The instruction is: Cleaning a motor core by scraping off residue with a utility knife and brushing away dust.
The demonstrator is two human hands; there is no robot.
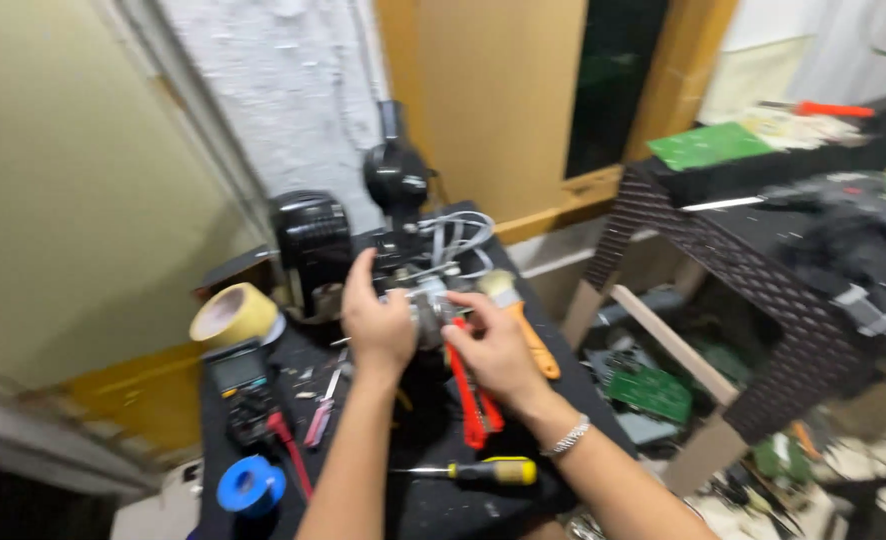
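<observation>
nearest the camera: a yellow-and-black screwdriver (478,471) lies flat across the near part of the black bench (433,510), just beside the right forearm. a blue tape roll (251,486) sits at the near left corner, close to the edge. the left hand (378,322) is closed around a small grey metal part (429,312) at mid-bench, thumb raised; the right hand (495,348) touches the same part with its fingers curled, grip partly closed on it. red-handled pliers (469,392) lie under the right hand. an orange-handled brush (519,318) rests just right of the part, near the right edge. a multimeter (243,385) and a masking tape roll (235,315) occupy the left side. white cables (453,240) and a black device (311,240) crowd the far end. little bare surface shows around the hands. no container contents can be told. a dark wicker table (723,250) stands well apart to the right.
</observation>
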